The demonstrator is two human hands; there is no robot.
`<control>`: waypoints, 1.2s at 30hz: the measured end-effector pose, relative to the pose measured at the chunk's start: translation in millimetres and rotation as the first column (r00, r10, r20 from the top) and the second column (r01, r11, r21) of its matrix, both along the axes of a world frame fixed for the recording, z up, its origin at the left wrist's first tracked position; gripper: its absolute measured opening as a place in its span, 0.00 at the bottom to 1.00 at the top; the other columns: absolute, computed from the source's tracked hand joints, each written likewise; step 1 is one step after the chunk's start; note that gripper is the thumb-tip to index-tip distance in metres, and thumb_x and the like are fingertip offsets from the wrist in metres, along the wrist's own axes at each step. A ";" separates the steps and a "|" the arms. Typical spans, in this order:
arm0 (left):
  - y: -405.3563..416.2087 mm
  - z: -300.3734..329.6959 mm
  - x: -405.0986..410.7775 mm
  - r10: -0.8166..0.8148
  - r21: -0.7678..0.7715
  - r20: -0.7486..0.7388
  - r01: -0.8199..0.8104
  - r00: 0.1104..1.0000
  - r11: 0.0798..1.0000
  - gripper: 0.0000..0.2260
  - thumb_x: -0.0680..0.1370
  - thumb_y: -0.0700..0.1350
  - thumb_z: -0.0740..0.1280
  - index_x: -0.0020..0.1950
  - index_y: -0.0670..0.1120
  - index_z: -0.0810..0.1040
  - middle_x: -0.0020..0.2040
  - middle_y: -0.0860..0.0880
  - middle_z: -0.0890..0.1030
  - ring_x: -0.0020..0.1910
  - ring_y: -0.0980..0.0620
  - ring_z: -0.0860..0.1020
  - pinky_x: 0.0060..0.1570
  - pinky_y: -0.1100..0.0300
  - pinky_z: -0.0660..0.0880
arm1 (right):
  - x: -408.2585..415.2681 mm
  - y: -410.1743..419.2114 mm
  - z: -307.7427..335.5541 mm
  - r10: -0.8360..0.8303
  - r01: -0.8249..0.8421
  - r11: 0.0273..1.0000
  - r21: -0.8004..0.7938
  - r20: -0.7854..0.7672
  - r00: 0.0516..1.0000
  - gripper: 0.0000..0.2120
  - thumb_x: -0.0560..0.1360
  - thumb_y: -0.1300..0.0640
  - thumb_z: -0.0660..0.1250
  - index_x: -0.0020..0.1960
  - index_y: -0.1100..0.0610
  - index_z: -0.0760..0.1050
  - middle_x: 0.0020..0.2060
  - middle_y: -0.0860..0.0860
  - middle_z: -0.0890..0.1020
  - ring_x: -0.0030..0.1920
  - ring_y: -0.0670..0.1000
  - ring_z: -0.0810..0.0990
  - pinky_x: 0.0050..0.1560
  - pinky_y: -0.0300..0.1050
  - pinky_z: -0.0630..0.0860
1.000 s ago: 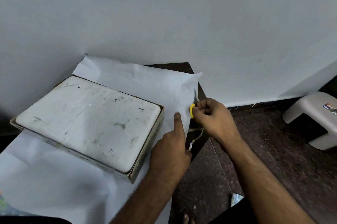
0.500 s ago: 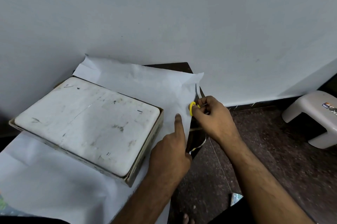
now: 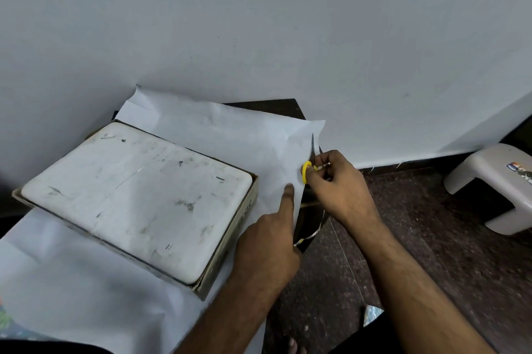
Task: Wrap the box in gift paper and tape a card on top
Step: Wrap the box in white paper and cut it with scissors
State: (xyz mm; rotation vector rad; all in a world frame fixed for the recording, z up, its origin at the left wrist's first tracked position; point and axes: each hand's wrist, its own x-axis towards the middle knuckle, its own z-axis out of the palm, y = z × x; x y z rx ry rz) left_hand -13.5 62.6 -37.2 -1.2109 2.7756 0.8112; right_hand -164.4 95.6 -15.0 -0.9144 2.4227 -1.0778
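My right hand (image 3: 339, 183) grips yellow-handled steel scissors (image 3: 310, 165) at the white paper sheet's (image 3: 230, 134) 3 o'clock edge; left hand (image 3: 270, 241), forefinger extended, presses it; scuffed white rectangular box (image 3: 138, 195) lies at 9 o'clock.

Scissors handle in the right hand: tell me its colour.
Yellow: the scissors handle shows best in the head view.

Dark table (image 3: 283, 107) under white paper (image 3: 218, 134), box (image 3: 138, 195) atop.

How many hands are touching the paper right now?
2: the left hand presses a finger on the paper beside the box; the right hand cuts its edge with scissors.
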 end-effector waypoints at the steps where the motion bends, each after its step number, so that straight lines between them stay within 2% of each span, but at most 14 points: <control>1: -0.2 -0.1 0.0 0.000 0.000 0.004 0.000 1.000 1.000 0.47 0.79 0.46 0.69 0.81 0.58 0.34 0.44 0.50 0.75 0.43 0.50 0.78 0.44 0.54 0.78 | 0.3 -0.1 -0.1 0.001 -0.001 1.000 -0.001 -0.003 1.000 0.08 0.77 0.42 0.67 0.51 0.45 0.73 0.40 0.43 0.82 0.43 0.46 0.81 0.50 0.57 0.81; 6: 0.3 -0.8 0.4 -0.007 0.016 0.031 0.006 0.999 1.000 0.48 0.78 0.45 0.69 0.81 0.56 0.33 0.44 0.50 0.75 0.41 0.52 0.76 0.41 0.56 0.76 | 1.0 -0.4 -0.2 -0.030 0.031 0.999 -0.033 0.016 0.999 0.12 0.75 0.38 0.66 0.50 0.45 0.73 0.41 0.44 0.83 0.44 0.47 0.82 0.50 0.57 0.81; 11: -1.6 1.0 1.0 -0.006 0.037 0.016 0.005 1.000 0.999 0.47 0.78 0.46 0.70 0.82 0.57 0.36 0.43 0.51 0.76 0.42 0.53 0.76 0.42 0.57 0.77 | -1.4 0.0 0.5 -0.024 0.024 0.999 -0.024 0.011 1.000 0.08 0.77 0.43 0.67 0.50 0.47 0.74 0.41 0.44 0.82 0.43 0.47 0.81 0.49 0.56 0.81; 15: -0.3 4.8 1.0 -0.023 0.026 0.048 0.022 0.999 0.999 0.45 0.80 0.48 0.68 0.82 0.57 0.36 0.44 0.51 0.73 0.41 0.53 0.73 0.41 0.57 0.72 | -1.4 0.4 0.5 -0.056 0.059 0.997 -0.057 0.048 0.997 0.12 0.73 0.37 0.65 0.48 0.44 0.74 0.40 0.44 0.83 0.43 0.47 0.83 0.50 0.57 0.81; 17: 1.6 6.0 1.8 -0.029 0.023 0.068 0.028 0.997 0.999 0.45 0.80 0.47 0.68 0.82 0.56 0.36 0.44 0.50 0.73 0.41 0.53 0.72 0.41 0.57 0.71 | -1.4 -0.1 0.3 -0.052 0.055 0.997 -0.052 0.060 0.997 0.12 0.74 0.37 0.65 0.48 0.45 0.74 0.40 0.45 0.83 0.43 0.48 0.84 0.51 0.58 0.81; 20: 0.7 6.3 3.1 -0.043 0.026 0.075 0.042 0.996 0.999 0.46 0.79 0.45 0.69 0.82 0.56 0.36 0.48 0.48 0.79 0.42 0.52 0.73 0.43 0.56 0.74 | -1.8 -0.3 -0.2 -0.042 0.045 0.998 -0.053 0.056 0.998 0.10 0.76 0.41 0.67 0.48 0.46 0.74 0.41 0.46 0.83 0.43 0.50 0.84 0.50 0.58 0.82; 23: 0.2 6.6 3.6 -0.054 0.036 0.079 0.051 0.995 0.998 0.46 0.79 0.46 0.69 0.82 0.56 0.36 0.51 0.47 0.81 0.43 0.52 0.75 0.46 0.54 0.77 | -1.6 0.4 0.5 -0.051 0.055 0.997 -0.060 0.054 0.997 0.10 0.75 0.40 0.66 0.48 0.46 0.74 0.40 0.46 0.83 0.43 0.50 0.84 0.50 0.58 0.82; 26: 1.3 6.0 3.8 -0.055 0.041 0.083 0.052 0.995 0.998 0.46 0.80 0.47 0.69 0.82 0.56 0.35 0.50 0.47 0.80 0.42 0.52 0.74 0.43 0.55 0.75 | -1.0 0.3 0.8 -0.063 0.069 0.995 -0.073 0.072 0.995 0.13 0.73 0.37 0.65 0.47 0.46 0.73 0.40 0.47 0.84 0.43 0.50 0.84 0.50 0.59 0.82; 31: 1.3 9.0 4.6 -0.058 0.063 0.088 0.053 0.994 0.997 0.47 0.78 0.43 0.69 0.82 0.56 0.35 0.44 0.49 0.75 0.42 0.51 0.74 0.42 0.56 0.74 | -3.4 0.4 -0.5 -0.055 0.057 0.997 -0.050 0.039 0.998 0.09 0.77 0.43 0.66 0.49 0.48 0.73 0.42 0.46 0.83 0.44 0.50 0.83 0.51 0.58 0.81; 36: 1.8 10.8 5.0 -0.078 0.071 0.113 0.070 0.991 0.995 0.48 0.79 0.45 0.70 0.82 0.54 0.34 0.53 0.46 0.80 0.44 0.52 0.75 0.49 0.55 0.78 | -3.6 0.0 -1.1 -0.066 0.075 0.993 -0.096 0.089 0.994 0.14 0.74 0.37 0.65 0.51 0.45 0.72 0.41 0.47 0.84 0.44 0.49 0.84 0.51 0.58 0.81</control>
